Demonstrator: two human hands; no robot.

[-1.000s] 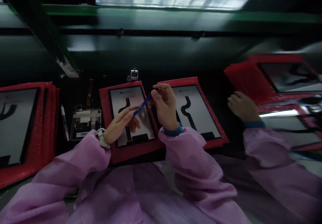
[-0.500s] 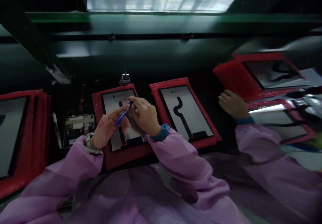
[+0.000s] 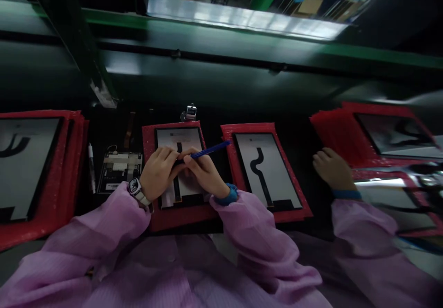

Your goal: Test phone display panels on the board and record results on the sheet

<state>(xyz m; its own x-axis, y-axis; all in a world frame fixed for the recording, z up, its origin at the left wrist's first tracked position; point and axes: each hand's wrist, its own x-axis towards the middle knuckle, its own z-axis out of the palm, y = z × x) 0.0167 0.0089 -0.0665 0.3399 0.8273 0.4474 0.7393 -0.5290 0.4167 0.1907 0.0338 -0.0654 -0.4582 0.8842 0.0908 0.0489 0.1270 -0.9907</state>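
A blue pen [image 3: 212, 150] slants out of my right hand [image 3: 205, 172], whose fingers are closed around it. Close against it, my left hand [image 3: 158, 172] has its fingers curled in, and the fingertips of both hands meet at the pen's left end. What the left fingers pinch, if anything, is hidden. Beneath both hands lies a display panel [image 3: 194, 189] with a black flex cable [image 3: 177, 190], resting on a red bubble-wrap sleeve [image 3: 162, 219]. My hands cover the panel's middle.
A second panel [image 3: 280, 174] on red wrap lies to the right, beyond it a co-worker's hand [image 3: 332, 169]. On the left are a white pen [image 3: 91, 167], an opened device [image 3: 119, 172] and a stack of red sleeves [image 3: 71, 169]. A metal tally counter [image 3: 190, 112] stands behind.
My left hand has turned from palm-up to palm-down and curled against the right. The blue pen now points up to the right from my right hand. The view has shifted left.
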